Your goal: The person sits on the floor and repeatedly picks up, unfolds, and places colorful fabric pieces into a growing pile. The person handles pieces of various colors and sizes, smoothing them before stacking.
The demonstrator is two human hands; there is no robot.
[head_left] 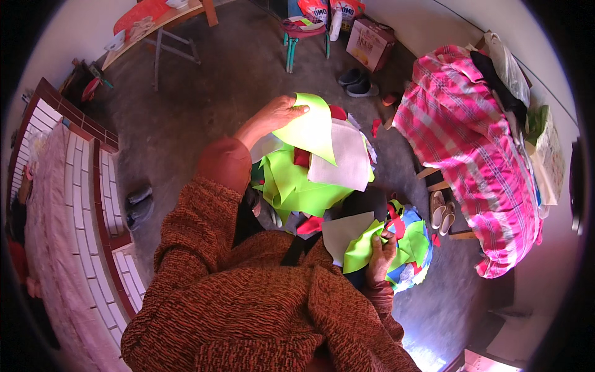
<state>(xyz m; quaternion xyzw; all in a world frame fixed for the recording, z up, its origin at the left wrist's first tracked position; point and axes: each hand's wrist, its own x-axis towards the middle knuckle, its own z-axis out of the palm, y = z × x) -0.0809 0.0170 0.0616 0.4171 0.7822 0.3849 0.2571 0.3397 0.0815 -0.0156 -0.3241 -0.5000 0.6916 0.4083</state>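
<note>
My left hand (280, 116) is closed on the upper edge of a neon yellow-green cloth piece (317, 129), held above a heap of scraps. In that heap lie more neon-green pieces (300, 189), a pale grey piece (342, 158) and bits of red. My right hand (379, 259) pinches a crumpled bright green cloth piece (358, 250) between thumb and fingers. Beside it, a flat grey piece (344, 230) rests near my lap. Just right of that hand sits a second heap of green, red, blue and white scraps (414, 239), partly covered by the hand.
A pink plaid cloth (452, 136) drapes over wooden-legged furniture on the right, with pale shoes (441, 214) beside it. Farther off are dark slippers (361, 85), a cardboard box (370, 44) and a green-legged stool (292, 53). At left stands a white-tiled ledge (83, 217).
</note>
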